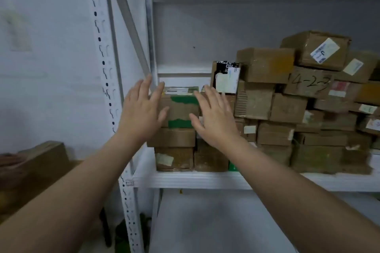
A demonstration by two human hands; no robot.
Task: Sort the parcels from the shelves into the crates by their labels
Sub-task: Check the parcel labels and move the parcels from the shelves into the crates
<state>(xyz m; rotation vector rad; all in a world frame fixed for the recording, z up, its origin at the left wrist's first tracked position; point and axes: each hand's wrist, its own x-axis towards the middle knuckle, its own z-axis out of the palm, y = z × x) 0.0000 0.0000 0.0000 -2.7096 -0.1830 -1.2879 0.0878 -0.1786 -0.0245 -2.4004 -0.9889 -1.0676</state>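
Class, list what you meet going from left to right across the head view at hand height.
The perforated shelf upright → left hand → green-taped parcel → right hand → parcel with handwritten numbers.

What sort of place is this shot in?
Probably a parcel storeroom or small warehouse. A white slotted-steel shelving upright carries a white metal shelf board stacked with brown cardboard parcels bearing paper shipping labels, and one brown cardboard box has a handwritten code in black marker.

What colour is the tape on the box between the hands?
Green tape on the brown box; head view.
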